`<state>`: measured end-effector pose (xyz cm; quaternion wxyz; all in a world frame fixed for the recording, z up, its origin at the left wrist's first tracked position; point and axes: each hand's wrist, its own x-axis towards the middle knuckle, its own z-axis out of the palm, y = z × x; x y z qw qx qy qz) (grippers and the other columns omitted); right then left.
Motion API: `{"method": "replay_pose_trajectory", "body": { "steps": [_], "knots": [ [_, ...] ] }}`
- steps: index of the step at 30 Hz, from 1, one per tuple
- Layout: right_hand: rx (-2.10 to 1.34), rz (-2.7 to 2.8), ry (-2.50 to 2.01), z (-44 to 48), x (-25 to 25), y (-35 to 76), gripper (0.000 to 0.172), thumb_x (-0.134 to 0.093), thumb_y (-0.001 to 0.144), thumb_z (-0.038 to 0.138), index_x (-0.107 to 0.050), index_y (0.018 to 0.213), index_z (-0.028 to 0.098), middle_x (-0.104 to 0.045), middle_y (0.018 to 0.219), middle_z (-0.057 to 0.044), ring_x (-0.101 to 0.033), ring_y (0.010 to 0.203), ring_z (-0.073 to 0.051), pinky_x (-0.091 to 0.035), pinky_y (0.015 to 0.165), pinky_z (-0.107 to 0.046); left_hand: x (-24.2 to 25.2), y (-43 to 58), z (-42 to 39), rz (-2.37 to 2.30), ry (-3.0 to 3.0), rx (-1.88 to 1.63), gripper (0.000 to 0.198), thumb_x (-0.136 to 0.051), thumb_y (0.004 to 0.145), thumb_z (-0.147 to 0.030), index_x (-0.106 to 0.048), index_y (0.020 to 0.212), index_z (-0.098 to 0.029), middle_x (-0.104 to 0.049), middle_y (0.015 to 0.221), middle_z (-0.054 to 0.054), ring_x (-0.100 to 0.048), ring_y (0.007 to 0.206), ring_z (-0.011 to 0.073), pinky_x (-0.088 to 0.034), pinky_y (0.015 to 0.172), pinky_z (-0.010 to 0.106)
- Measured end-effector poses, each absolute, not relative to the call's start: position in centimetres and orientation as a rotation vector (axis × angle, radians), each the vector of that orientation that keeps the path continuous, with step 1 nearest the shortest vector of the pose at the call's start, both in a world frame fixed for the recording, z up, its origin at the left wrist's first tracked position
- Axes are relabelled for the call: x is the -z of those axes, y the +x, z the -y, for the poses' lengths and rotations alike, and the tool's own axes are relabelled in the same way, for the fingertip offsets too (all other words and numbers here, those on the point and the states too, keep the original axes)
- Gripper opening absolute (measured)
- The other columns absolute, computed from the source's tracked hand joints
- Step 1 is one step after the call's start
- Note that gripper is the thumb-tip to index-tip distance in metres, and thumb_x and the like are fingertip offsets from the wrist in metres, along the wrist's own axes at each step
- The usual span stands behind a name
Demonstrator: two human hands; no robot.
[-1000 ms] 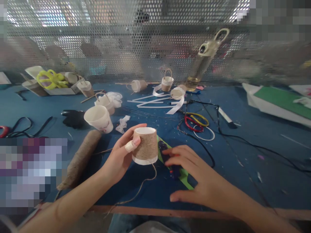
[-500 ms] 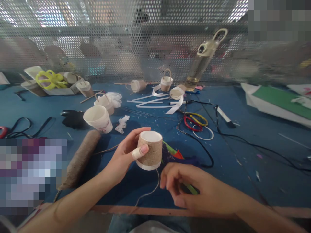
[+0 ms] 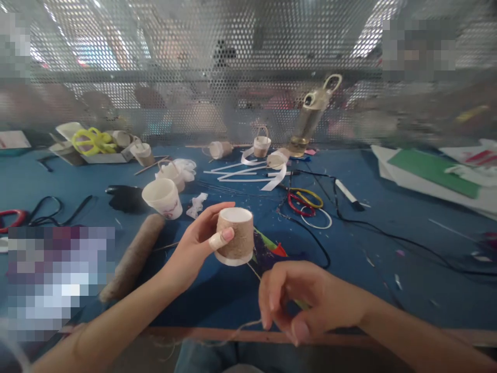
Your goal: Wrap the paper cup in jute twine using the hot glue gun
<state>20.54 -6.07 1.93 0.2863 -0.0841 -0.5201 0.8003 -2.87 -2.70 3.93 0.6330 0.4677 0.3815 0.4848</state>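
My left hand [image 3: 205,235] grips a small cup [image 3: 239,243] from its left side, thumb across the front. Brown twine covers the cup's wall, with a white band bare at the bottom and a white top face. A loose twine end [image 3: 253,269] runs from the cup's lower edge to my right hand [image 3: 298,298]. Its fingers are curled round that twine, which passes behind them and trails out below toward the table edge. Left of the cup lies a long roll of twine [image 3: 135,256], with a strand leading toward my left hand. A white paper cup [image 3: 163,199] leans behind the roll.
Small twine-wrapped baskets [image 3: 262,146] and white strips [image 3: 240,173] lie at the back. A bottle [image 3: 310,122] stands by the perforated metal screen [image 3: 202,98]. Coloured wire loops [image 3: 305,202] and a black cable [image 3: 373,225] spread rightward. Yellow-handled scissors [image 3: 93,141] rest in a box.
My right fingers have caught the hanging twine and drawn it down and right. My left hand still holds the wrapped cup. The view has tilted upward slightly.
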Motion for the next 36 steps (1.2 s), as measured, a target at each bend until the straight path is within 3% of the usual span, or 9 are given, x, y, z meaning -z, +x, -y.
{"method": "replay_pose_trajectory", "body": {
  "steps": [6, 9, 13, 17, 23, 30, 36],
  "knots": [
    [-1.917, 1.535, -0.348, 4.9, -3.7, 21.5, 0.028, -0.076, 0.090, 0.019, -0.063, 0.114, 0.023, -0.063, 0.083, 0.003, -0.058, 0.066, -0.006, -0.047, 0.063, -0.020, -5.0, -4.1, 3.4, -0.949, 1.083, -1.104, 0.038, -0.080, 0.082, -0.039, -0.072, 0.119, -0.035, -0.074, 0.119, 0.000, -0.061, 0.116, 0.0219, -0.045, 0.094, 0.028],
    [-1.660, 1.699, -0.631, 4.6, -4.7, 21.6, 0.026, -0.073, 0.093, 0.023, -0.061, 0.116, 0.026, -0.056, 0.077, 0.007, -0.051, 0.064, -0.006, -0.042, 0.061, -0.019, -5.1, -4.2, 3.5, -0.947, 1.043, -1.116, 0.041, -0.080, 0.081, -0.040, -0.071, 0.120, -0.032, -0.074, 0.120, 0.002, -0.061, 0.118, 0.0249, -0.045, 0.095, 0.031],
    [-1.229, 1.887, -0.938, 4.5, -5.0, 21.0, 0.020, -0.071, 0.093, 0.028, -0.060, 0.108, 0.023, -0.053, 0.067, 0.008, -0.047, 0.057, -0.008, -0.037, 0.054, -0.021, -5.4, -3.5, 3.1, -0.909, 1.023, -1.132, 0.041, -0.079, 0.082, -0.039, -0.071, 0.122, -0.030, -0.073, 0.124, 0.004, -0.059, 0.121, 0.0273, -0.044, 0.096, 0.034],
    [-1.025, 1.970, -1.021, 4.3, -4.5, 20.7, 0.013, -0.067, 0.094, 0.033, -0.065, 0.095, 0.020, -0.058, 0.060, 0.006, -0.050, 0.052, -0.009, -0.040, 0.051, -0.023, -5.7, -2.9, 2.0, -0.904, 1.037, -1.144, 0.041, -0.080, 0.081, -0.039, -0.072, 0.120, -0.030, -0.073, 0.125, 0.005, -0.058, 0.123, 0.0283, -0.044, 0.097, 0.035],
    [-1.016, 1.975, -1.029, 4.0, -3.7, 20.9, 0.015, -0.065, 0.094, 0.033, -0.069, 0.088, 0.019, -0.069, 0.061, 0.002, -0.058, 0.049, -0.009, -0.043, 0.048, -0.020, -4.3, -3.0, 1.2, -0.903, 0.982, -1.096, 0.041, -0.079, 0.082, -0.039, -0.072, 0.122, -0.031, -0.073, 0.125, 0.004, -0.059, 0.121, 0.0275, -0.043, 0.097, 0.034],
    [-1.301, 1.839, -1.032, 4.1, -3.1, 20.6, 0.019, -0.064, 0.096, 0.035, -0.065, 0.085, 0.019, -0.061, 0.055, 0.005, -0.052, 0.043, -0.007, -0.041, 0.043, -0.018, -3.2, -2.8, 1.7, -0.859, 0.838, -1.009, 0.044, -0.079, 0.081, -0.041, -0.073, 0.123, -0.029, -0.073, 0.125, 0.007, -0.062, 0.118, 0.0288, -0.046, 0.096, 0.036],
    [-1.320, 1.815, -1.058, 4.3, -2.9, 20.7, 0.021, -0.066, 0.095, 0.037, -0.065, 0.083, 0.019, -0.060, 0.056, 0.005, -0.050, 0.042, -0.006, -0.038, 0.042, -0.019, -3.2, -2.5, 1.9, -0.863, 0.753, -0.984, 0.045, -0.082, 0.078, -0.041, -0.075, 0.120, -0.027, -0.075, 0.123, 0.008, -0.064, 0.116, 0.0315, -0.047, 0.097, 0.040]
  ]
}}
